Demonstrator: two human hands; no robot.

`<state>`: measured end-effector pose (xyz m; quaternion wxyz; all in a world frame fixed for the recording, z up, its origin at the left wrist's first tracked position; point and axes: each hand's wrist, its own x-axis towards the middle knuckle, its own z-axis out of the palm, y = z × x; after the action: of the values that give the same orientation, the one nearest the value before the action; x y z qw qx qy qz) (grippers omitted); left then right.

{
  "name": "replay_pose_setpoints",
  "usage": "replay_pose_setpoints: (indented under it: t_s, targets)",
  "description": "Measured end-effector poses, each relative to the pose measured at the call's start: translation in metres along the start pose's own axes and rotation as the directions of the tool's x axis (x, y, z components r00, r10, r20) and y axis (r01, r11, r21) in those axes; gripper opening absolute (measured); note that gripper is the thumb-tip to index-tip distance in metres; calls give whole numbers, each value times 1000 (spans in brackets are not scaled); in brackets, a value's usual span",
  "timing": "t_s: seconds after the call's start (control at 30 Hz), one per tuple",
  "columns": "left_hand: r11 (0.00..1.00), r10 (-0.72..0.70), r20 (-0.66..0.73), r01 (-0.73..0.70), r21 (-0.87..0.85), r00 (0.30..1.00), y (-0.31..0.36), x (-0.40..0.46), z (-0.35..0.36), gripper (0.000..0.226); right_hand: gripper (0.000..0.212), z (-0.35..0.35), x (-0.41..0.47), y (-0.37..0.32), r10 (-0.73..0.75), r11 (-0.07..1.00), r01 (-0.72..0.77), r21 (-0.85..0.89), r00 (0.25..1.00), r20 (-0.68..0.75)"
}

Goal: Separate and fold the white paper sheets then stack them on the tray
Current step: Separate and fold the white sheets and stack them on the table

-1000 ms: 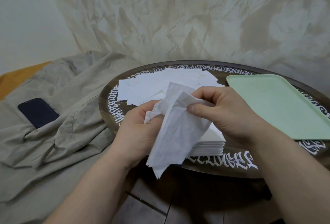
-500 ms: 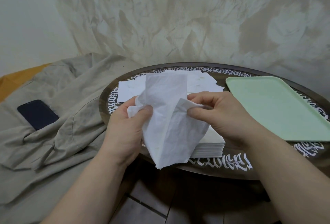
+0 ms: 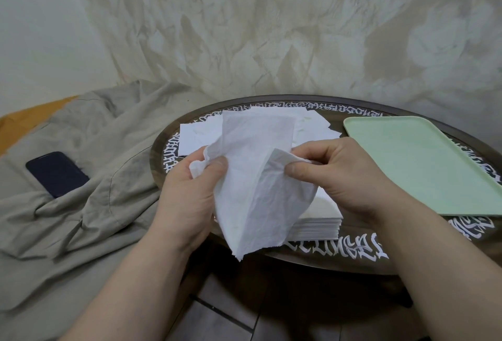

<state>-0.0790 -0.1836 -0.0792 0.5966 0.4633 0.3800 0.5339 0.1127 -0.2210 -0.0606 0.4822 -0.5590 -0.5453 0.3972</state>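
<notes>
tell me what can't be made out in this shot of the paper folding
Head view only:
- Neat stack of sheets: its top and count, hidden by the held sheet and right hand.
- Loose sheets behind: number unclear, overlapped and partly covered.
- Green tray: right corner cut off by the frame edge.
- Phone: lower end tucked under the cloth.
- Left hand fingers: behind the sheet.

both hands pinching paper sheet, tray beside

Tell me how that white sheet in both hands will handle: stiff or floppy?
Likely floppy: the white sheet droops and wrinkles between the left hand and right hand. Probably very light, since fingertip pinches carry it. It looks thin and may tear if the plies are pulled apart hard.
</notes>
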Motion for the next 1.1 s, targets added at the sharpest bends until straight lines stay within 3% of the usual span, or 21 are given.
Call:
replay_pose_setpoints:
  t_s: [0.23,0.37,0.53,0.63,0.77,0.9,0.97,1.03,1.1]
  targets:
    - [999,-41,-5,42,14,999,-2,2,-3,32,16,-1,2,2,7,1000,-7,5,998,-61]
    - [996,-68,86,63,56,994,-2,0,-3,37,16,0,3,3,-10,1000,13,22,994,-104]
    - [981,-160,231,127,148,960,-3,-2,-4,19,11,0,2,1,-32,996,42,83,992,-120]
    - [972,-161,216,118,201,963,-5,0,-6,10,11,0,1,-1,-18,996,26,83,995,-101]
    - [963,-62,128,26,268,990,-8,3,-6,31,14,0,1,0,-14,997,22,74,994,-108]
    - [975,43,-54,-30,222,998,-5,5,-4,15,16,-3,2,-1,5,996,9,90,988,-155]
    - [968,129,-195,-80,239,972,-4,8,-8,18,16,-8,1,-3,11,997,6,82,980,-199]
    - [902,272,-282,-142,407,920,-2,12,-15,27,18,-13,0,-5,-18,1000,16,-9,963,-268]
    - [805,392,-270,-185,564,880,-1,13,-18,44,19,-15,1,-5,-61,992,23,-122,948,-312]
